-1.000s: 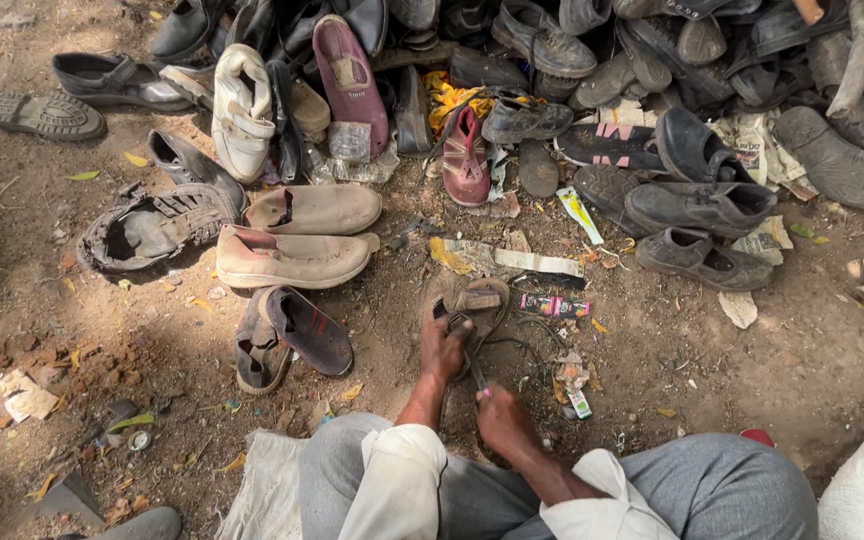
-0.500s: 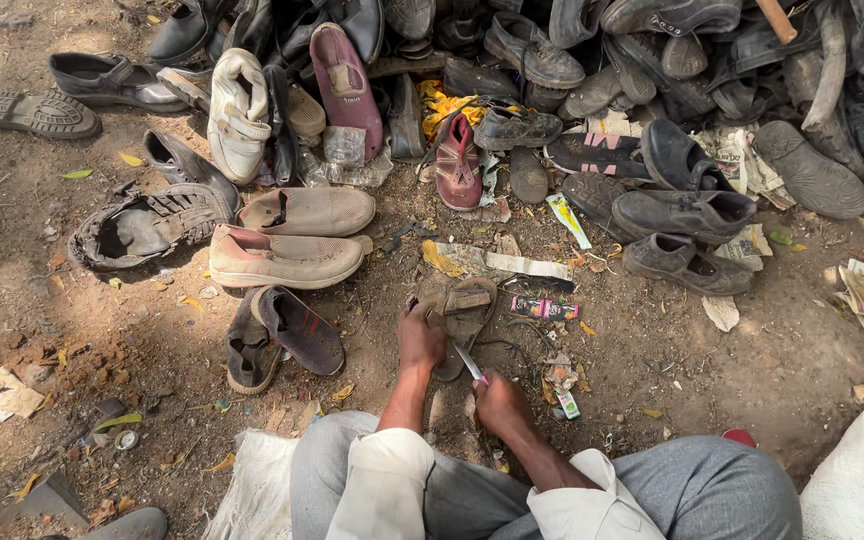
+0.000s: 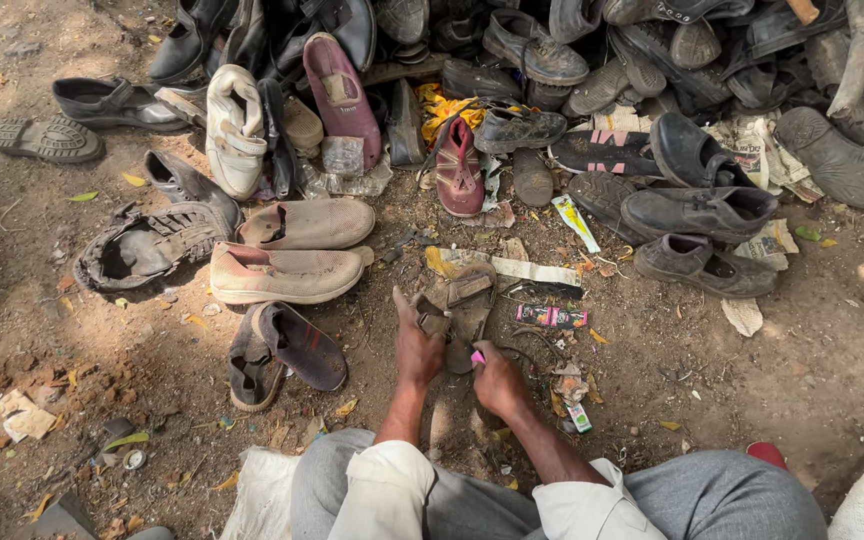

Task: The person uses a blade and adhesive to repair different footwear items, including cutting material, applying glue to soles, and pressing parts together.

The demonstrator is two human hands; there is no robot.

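My left hand (image 3: 418, 345) pins the worn sandal (image 3: 460, 305) at centre frame, steadying it — right hand (image 3: 497, 378), fingers closed, grips a pink-handled tool (image 3: 477, 357).

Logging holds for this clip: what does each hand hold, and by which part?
Left hand grips a worn sandal by its near edge. Right hand holds a small pink-handled tool by its handle.

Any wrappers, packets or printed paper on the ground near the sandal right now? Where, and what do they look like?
Small wrapper: right of the sandal, flat, dark with pink.
Green-white packet: farther back, long and narrow.
Newspaper scraps: under the black shoes, crumpled, off-white.
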